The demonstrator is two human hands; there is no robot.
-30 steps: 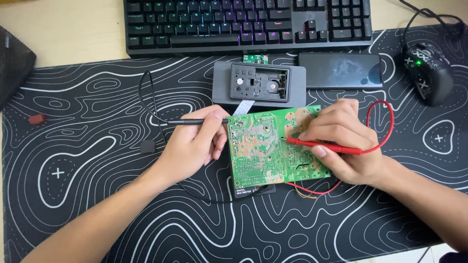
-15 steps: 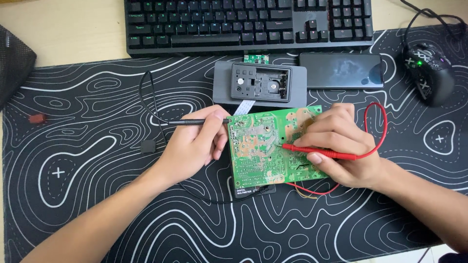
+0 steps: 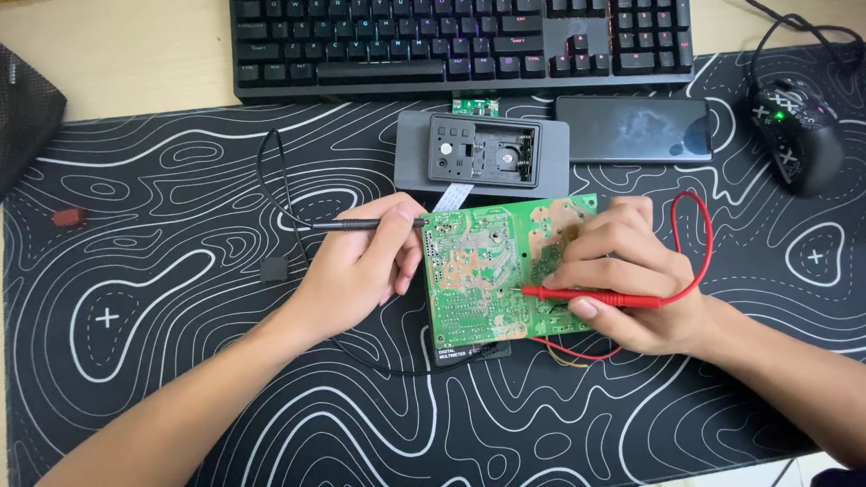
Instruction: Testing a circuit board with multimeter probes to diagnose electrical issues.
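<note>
left hand [image 3: 361, 271] fingers closed around black probe [image 3: 361, 225], tip at edge of green circuit board [image 3: 492, 271] lying mid-mat; right hand [image 3: 631, 275] pinching red probe [image 3: 586, 295], tip pressed on board.

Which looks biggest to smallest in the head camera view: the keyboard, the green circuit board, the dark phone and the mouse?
1. Keyboard, widest by far, though its top is cut off.
2. Green circuit board, partly covered by the right hand.
3. Dark phone.
4. Mouse.

All lie flat at a similar distance from the camera.
</note>
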